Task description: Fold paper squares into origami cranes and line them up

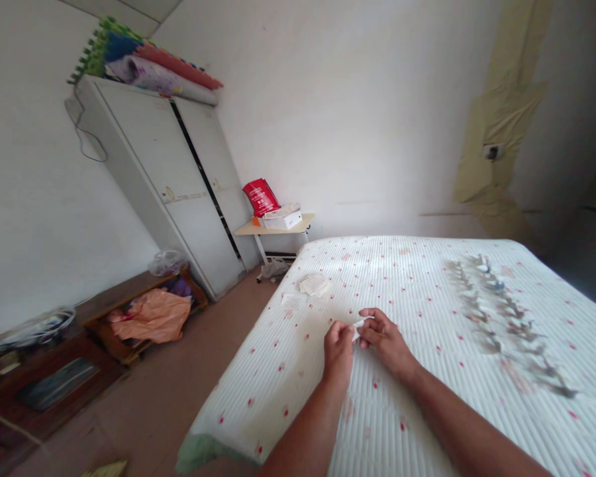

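Over the middle of the bed, my left hand (340, 344) and my right hand (380, 334) meet fingertip to fingertip. Between them is a small white piece (358, 326), pinched by the fingers of both hands; its exact shape is too small to tell. Beyond my left hand, a whitish crumpled paper or packet (314, 285) and a flat printed paper (294, 301) lie on the quilted sheet (258, 371). To the right, several small dark figures (496, 286) stand in slanting rows, blurred.
A small table (248, 229) at the bed's far left corner bears a red bag (261, 197) and a white box (283, 220). A grey cabinet (163, 179) with rolled mats (163, 81) stands left, near a low wooden cabinet (44, 391) and orange cloth (151, 315).
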Available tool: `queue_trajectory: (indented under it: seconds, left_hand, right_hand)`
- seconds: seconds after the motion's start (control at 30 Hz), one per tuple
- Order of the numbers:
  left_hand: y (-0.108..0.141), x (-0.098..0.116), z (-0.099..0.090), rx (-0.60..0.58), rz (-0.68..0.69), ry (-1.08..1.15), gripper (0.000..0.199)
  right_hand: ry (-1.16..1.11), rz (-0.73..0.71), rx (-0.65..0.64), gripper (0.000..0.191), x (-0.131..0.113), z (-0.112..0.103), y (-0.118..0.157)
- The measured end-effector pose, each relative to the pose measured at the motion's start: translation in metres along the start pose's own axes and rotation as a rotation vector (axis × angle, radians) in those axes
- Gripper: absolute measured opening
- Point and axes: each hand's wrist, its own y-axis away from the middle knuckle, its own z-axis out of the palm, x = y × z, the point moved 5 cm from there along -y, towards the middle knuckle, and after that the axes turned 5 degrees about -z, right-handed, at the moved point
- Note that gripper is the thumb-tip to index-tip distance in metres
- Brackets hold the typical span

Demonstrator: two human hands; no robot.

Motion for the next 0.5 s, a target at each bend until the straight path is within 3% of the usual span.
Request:
queue_trajectory:
  seconds: [0.5]
  left_hand:
    - [-0.0012,0.0064,0.0018,-0.183,-0.080,-0.016,0.025]
  right_hand:
    - [0.075,-0.061,-0.068,0.034,0.0005,-0.0063,-0.0008]
